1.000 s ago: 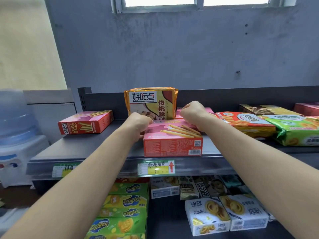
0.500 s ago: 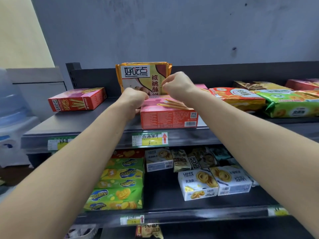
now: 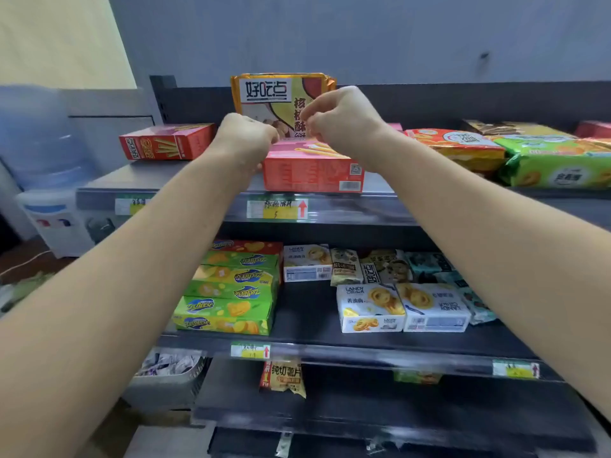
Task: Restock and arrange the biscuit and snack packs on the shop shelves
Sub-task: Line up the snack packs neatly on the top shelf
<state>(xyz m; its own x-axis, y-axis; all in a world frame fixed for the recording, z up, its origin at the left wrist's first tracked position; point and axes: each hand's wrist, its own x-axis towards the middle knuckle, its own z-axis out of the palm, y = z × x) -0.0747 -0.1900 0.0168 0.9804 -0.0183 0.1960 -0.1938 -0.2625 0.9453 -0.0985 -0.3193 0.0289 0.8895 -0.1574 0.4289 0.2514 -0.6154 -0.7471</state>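
while the pink biscuit-stick box (image 3: 310, 171) sat where it had been a second earlier, flat at the front edge of the top shelf (image 3: 132, 176) just above the yellow price tag (image 3: 277, 209), the right hand (image 3: 344, 122) had risen off its lid. a second before, that hand lay low on the back of the box; now it hung in front of the upright orange pack (image 3: 264, 94) that stood behind the box, its fingers curled with the tips close to the pack's printed face. whether they pinched the wrapper or held nothing i could not tell. the left hand (image 3: 246, 140) had barely shifted: it stayed bunched at the box's rear left corner, fingers curled inward, and its grip, if any, was hidden behind the knuckles. the red box (image 3: 167, 142) further left lay untouched. my reading was that the pink box was placed and attention had passed to the orange pack, probably to straighten it; standing on edge, it could tip if nudged.
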